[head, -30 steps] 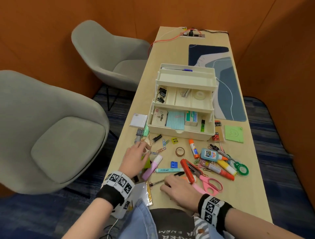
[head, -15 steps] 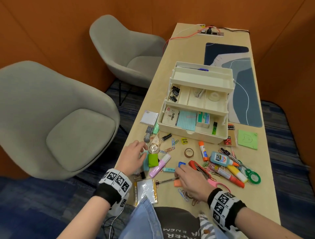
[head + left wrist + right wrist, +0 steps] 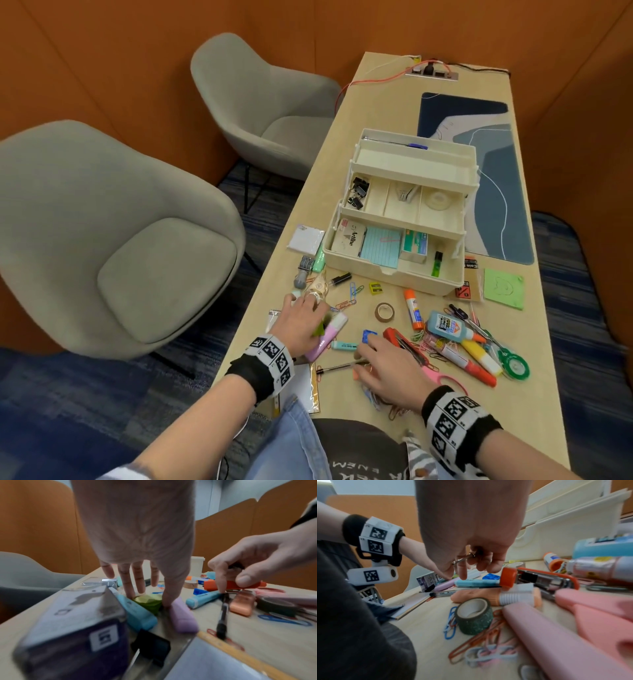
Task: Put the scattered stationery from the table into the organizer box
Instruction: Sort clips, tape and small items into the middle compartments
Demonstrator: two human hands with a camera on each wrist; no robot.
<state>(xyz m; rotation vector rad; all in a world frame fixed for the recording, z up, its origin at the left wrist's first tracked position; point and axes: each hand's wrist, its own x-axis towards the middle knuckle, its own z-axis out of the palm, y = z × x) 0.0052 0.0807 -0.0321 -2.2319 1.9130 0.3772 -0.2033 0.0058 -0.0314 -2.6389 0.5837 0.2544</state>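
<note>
Right hand [image 3: 387, 370] sat nearest the black pen [image 3: 337, 367], which lay left-right on the desk [image 3: 534, 394] with its far end under the curled fingertips; hold unclear. Left hand [image 3: 301, 322], fingers straight, pressed the pink highlighter [image 3: 327, 337]. Organizer box [image 3: 394, 274] stood open beyond both.
</note>
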